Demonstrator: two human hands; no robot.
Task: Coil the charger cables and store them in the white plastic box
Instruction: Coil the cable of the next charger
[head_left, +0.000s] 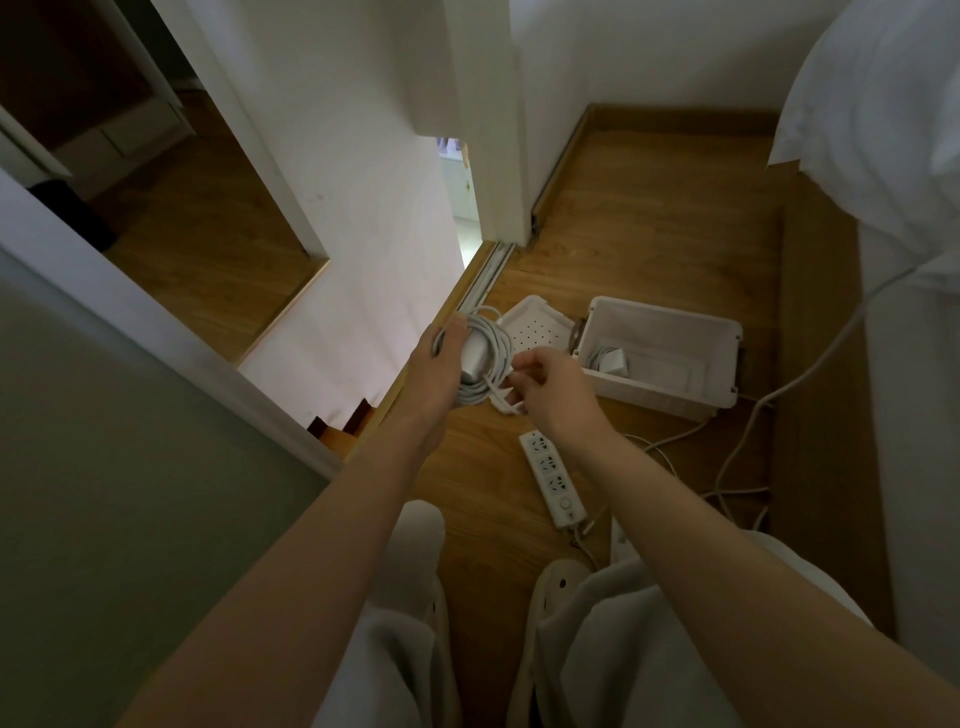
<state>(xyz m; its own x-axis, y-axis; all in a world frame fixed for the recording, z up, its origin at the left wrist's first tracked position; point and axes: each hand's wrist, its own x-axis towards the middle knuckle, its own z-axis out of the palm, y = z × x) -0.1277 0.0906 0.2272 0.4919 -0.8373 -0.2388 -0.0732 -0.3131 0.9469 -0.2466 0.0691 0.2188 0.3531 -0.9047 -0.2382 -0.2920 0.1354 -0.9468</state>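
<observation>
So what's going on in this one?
The person's left hand grips a coil of white charger cable while the right hand pinches its loose end. The white plastic box sits open on the floor, its lid beside it and one charger already inside. A power strip lies nearby.

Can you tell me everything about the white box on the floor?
The white plastic box is a rectangle with plain, smooth-looking walls and small dark bits at its corners. It stands open and upright on the wooden floor. Its dotted lid is off and lies tilted right beside it. Inside sits a white charger with its cable.
</observation>
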